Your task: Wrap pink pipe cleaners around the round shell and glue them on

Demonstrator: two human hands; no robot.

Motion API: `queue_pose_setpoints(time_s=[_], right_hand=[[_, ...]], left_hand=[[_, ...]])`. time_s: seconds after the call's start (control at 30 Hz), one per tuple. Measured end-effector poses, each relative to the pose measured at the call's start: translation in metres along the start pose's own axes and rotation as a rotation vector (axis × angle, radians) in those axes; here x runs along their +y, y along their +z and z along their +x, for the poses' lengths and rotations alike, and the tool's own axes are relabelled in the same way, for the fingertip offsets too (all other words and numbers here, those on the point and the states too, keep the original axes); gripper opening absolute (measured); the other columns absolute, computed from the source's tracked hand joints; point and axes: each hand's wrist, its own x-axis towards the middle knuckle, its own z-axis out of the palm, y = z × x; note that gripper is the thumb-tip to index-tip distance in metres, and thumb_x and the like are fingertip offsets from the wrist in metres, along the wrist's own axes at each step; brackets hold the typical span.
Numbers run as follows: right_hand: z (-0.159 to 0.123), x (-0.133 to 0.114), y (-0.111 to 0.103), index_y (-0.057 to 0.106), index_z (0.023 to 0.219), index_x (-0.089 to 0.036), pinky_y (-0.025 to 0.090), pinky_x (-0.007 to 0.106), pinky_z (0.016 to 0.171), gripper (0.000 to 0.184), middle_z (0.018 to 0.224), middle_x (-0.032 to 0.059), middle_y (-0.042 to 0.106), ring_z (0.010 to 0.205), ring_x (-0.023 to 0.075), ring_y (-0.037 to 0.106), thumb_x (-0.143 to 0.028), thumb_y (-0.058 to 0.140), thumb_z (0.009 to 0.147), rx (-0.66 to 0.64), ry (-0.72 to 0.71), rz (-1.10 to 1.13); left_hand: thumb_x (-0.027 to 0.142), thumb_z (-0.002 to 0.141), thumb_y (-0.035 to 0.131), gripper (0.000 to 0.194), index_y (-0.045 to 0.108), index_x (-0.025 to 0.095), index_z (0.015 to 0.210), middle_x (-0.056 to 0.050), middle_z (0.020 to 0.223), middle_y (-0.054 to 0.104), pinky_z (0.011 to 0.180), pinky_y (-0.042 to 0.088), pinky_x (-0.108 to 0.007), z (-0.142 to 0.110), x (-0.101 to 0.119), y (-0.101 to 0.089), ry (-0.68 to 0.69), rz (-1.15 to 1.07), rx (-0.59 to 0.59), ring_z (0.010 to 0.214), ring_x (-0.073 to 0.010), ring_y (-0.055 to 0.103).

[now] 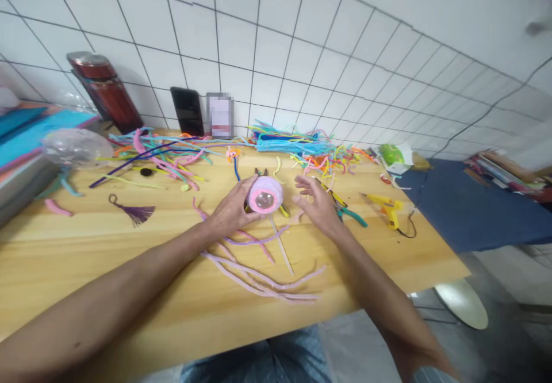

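My left hand (235, 206) is closed around the side of a round lilac and pink craft piece (276, 189) with a clear dome in its middle. To the right of the piece, my right hand (315, 200) is held with its fingers apart and nothing in them. Dark tool tips and a yellow handle show partly from behind the piece. Below it lie a thin clear stick (282, 248) and several pink and lilac pipe cleaners (259, 282). Pliers with teal handles (353, 216) rest just beyond my right hand.
A yellow glue gun (389, 207) with a cord lies at the right. Bundled blue pipe cleaners (288, 140) and loose coloured ones line the wall. A purple tassel (138, 211), a red thermos (106, 92), a black phone (187, 111) and a plastic-wrapped bundle (77, 147) are on the left.
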Motion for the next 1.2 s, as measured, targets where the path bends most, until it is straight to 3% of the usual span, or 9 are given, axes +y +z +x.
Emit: queue_pose_setpoints(time_s=[0.13, 0.23, 0.3, 0.37, 0.43, 0.53, 0.67, 0.87, 1.2], right_hand=[[-0.003, 0.003, 0.028, 0.052, 0.15, -0.024, 0.053, 0.051, 0.111, 0.062, 0.149, 0.016, 0.063, 0.131, 0.0289, 0.065, -0.047, 0.07, 0.095, -0.157, -0.024, -0.003], [-0.001, 0.003, 0.033, 0.051, 0.15, -0.021, 0.055, 0.049, 0.105, 0.062, 0.148, 0.0177, 0.064, 0.127, 0.0286, 0.067, -0.043, 0.069, 0.095, -0.151, -0.046, -0.059], [-0.004, 0.0, 0.029, 0.061, 0.136, -0.019, 0.056, 0.047, 0.099, 0.048, 0.132, 0.0159, 0.072, 0.116, 0.0286, 0.07, -0.041, 0.07, 0.094, -0.092, -0.027, -0.187], [-0.011, -0.009, 0.025, 0.071, 0.108, -0.021, 0.056, 0.041, 0.089, 0.025, 0.105, 0.0099, 0.077, 0.098, 0.0265, 0.073, -0.039, 0.071, 0.092, -0.08, 0.011, -0.357], [-0.02, -0.022, 0.025, 0.071, 0.088, -0.022, 0.051, 0.035, 0.079, 0.015, 0.087, 0.0046, 0.076, 0.083, 0.0225, 0.072, -0.036, 0.072, 0.091, -0.183, 0.058, -0.496], [-0.026, -0.042, 0.035, 0.072, 0.08, -0.022, 0.044, 0.031, 0.071, 0.019, 0.084, 0.0037, 0.078, 0.078, 0.0201, 0.071, -0.037, 0.072, 0.092, -0.365, 0.12, -0.641], [-0.02, -0.052, 0.053, 0.075, 0.081, -0.022, 0.041, 0.03, 0.069, 0.021, 0.09, 0.0056, 0.082, 0.086, 0.0213, 0.075, -0.032, 0.064, 0.096, -0.464, 0.198, -0.751], [-0.014, -0.042, 0.061, 0.079, 0.099, -0.026, 0.041, 0.029, 0.07, 0.023, 0.103, 0.005, 0.085, 0.091, 0.0219, 0.078, -0.034, 0.058, 0.1, -0.365, 0.261, -0.787], [-0.021, -0.044, 0.06, 0.079, 0.095, -0.026, 0.038, 0.028, 0.068, 0.02, 0.1, 0.0037, 0.085, 0.089, 0.0211, 0.077, -0.035, 0.061, 0.099, -0.359, 0.248, -0.754]], left_hand=[[0.043, 0.085, 0.084, 0.095, 0.034, 0.017, 0.163, -0.02, 0.16, 0.053, 0.125, 0.046, -0.052, 0.0, 0.004, -0.003, -0.043, -0.019, 0.034, 0.148, -0.0355, 0.054], [0.048, 0.09, 0.08, 0.089, 0.037, 0.018, 0.162, -0.019, 0.158, 0.054, 0.125, 0.046, -0.051, 0.003, 0.007, -0.004, -0.035, -0.041, 0.022, 0.147, -0.0336, 0.055], [0.048, 0.091, 0.079, 0.087, 0.037, 0.018, 0.162, -0.018, 0.158, 0.054, 0.125, 0.045, -0.051, 0.004, 0.007, -0.005, -0.025, -0.053, 0.01, 0.147, -0.0333, 0.054], [0.047, 0.092, 0.078, 0.086, 0.037, 0.018, 0.162, -0.018, 0.158, 0.054, 0.125, 0.045, -0.051, 0.005, 0.007, -0.004, -0.021, -0.065, 0.005, 0.147, -0.033, 0.054], [0.047, 0.092, 0.078, 0.086, 0.037, 0.018, 0.162, -0.018, 0.158, 0.054, 0.125, 0.045, -0.051, 0.005, 0.006, -0.004, -0.014, -0.074, 0.003, 0.147, -0.0325, 0.054], [0.048, 0.092, 0.079, 0.088, 0.036, 0.019, 0.163, -0.017, 0.159, 0.053, 0.125, 0.044, -0.05, 0.005, 0.004, -0.004, -0.002, -0.074, 0.009, 0.147, -0.0324, 0.053], [0.047, 0.092, 0.078, 0.086, 0.036, 0.019, 0.162, -0.017, 0.159, 0.054, 0.125, 0.044, -0.05, 0.005, 0.005, -0.005, 0.019, -0.07, 0.009, 0.148, -0.0326, 0.053], [0.044, 0.092, 0.078, 0.085, 0.037, 0.018, 0.162, -0.018, 0.159, 0.054, 0.125, 0.045, -0.05, 0.004, 0.005, -0.005, 0.014, -0.061, 0.009, 0.148, -0.0326, 0.053], [0.044, 0.091, 0.078, 0.088, 0.035, 0.018, 0.164, -0.018, 0.161, 0.052, 0.126, 0.044, -0.051, 0.004, 0.003, -0.004, 0.005, -0.039, 0.0, 0.151, -0.0331, 0.051]])
